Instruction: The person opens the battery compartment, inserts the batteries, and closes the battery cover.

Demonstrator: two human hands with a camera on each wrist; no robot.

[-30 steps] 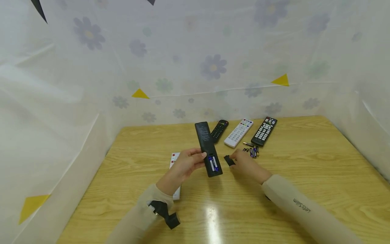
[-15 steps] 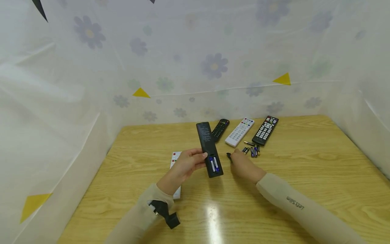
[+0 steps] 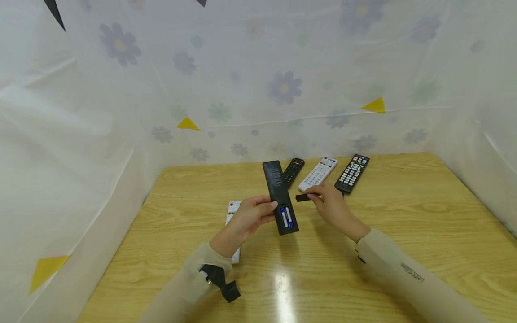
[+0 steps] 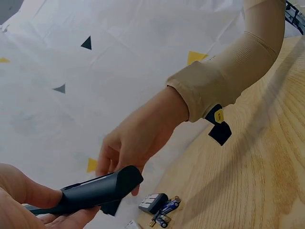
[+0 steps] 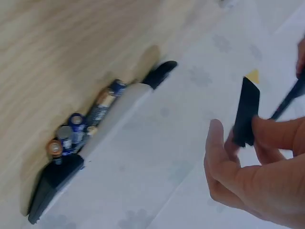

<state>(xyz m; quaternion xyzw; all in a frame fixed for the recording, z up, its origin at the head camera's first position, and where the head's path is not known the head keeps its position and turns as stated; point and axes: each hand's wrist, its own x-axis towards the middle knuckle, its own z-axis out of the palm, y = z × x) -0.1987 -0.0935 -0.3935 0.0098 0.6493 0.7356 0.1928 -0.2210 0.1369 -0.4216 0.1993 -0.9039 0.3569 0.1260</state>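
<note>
My left hand point(image 3: 244, 220) grips a black remote control point(image 3: 278, 184) above the table, its back turned toward me. The battery bay at its lower end is uncovered, and two blue-and-white batteries point(image 3: 286, 217) lie side by side in it. To the right, my right hand point(image 3: 333, 208) pinches a small black battery cover point(image 3: 302, 197) between thumb and fingers. That cover is apart from the remote, pointing left toward it. In the right wrist view the battery cover point(image 5: 246, 112) stands edge up from the fingertips. The left wrist view shows the black remote point(image 4: 100, 193) end-on.
A white remote point(image 3: 232, 211) lies partly under my left forearm. At the back are a small black remote point(image 3: 293, 170), another white remote point(image 3: 319, 172) and a black remote with white buttons point(image 3: 352, 172). Several loose batteries point(image 5: 71, 131), mostly behind my right hand in the head view, lie nearby.
My right hand has turned the battery cover over and raised it slightly, so it now lies nearly level. The left hand and its remote have hardly moved.
</note>
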